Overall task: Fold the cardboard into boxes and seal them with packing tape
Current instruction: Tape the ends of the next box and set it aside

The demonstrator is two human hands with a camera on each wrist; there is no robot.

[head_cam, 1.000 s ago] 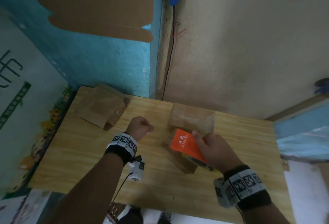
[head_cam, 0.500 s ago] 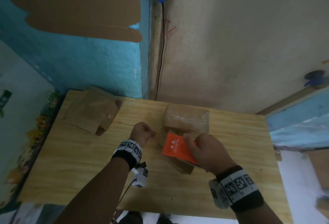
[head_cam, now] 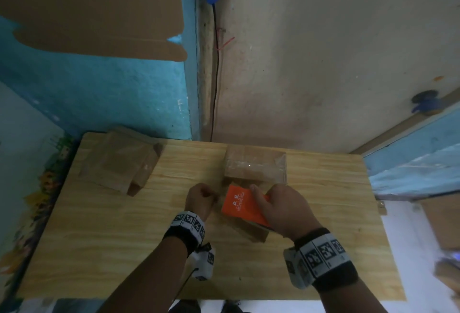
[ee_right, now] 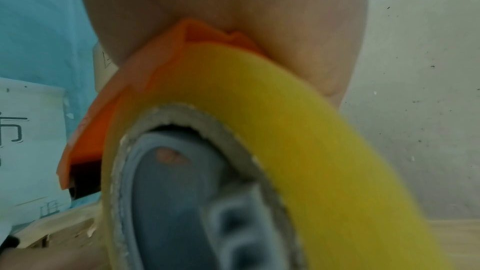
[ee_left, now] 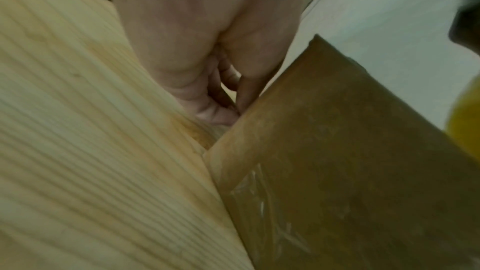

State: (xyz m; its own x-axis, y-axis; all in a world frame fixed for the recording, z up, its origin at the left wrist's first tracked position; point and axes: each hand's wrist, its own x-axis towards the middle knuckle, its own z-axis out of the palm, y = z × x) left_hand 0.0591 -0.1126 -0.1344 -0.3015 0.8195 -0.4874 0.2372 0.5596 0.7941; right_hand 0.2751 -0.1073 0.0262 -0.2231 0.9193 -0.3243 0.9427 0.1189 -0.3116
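On the wooden table (head_cam: 99,250) lies a small brown cardboard box (head_cam: 251,231), mostly covered by my right hand. That right hand (head_cam: 281,210) grips an orange tape dispenser (head_cam: 239,204) and holds it down over the box. The dispenser's yellow tape roll (ee_right: 285,120) fills the right wrist view. Just left of the box my left hand (head_cam: 200,199) is curled, thumb and fingers pinched together on what looks like the clear tape end. In the left wrist view the pinched fingers (ee_left: 223,98) sit against the box's edge (ee_left: 350,151), which bears clear tape.
A taped box (head_cam: 255,167) stands right behind the dispenser. Another brown box (head_cam: 119,163) lies at the table's back left corner. A flat cardboard sheet (head_cam: 87,9) hangs on the blue wall above. The table butts against the wall corner.
The right hand has brought the dispenser lower and leftward, closer to the left hand. The left hand has stayed curled beside the box.
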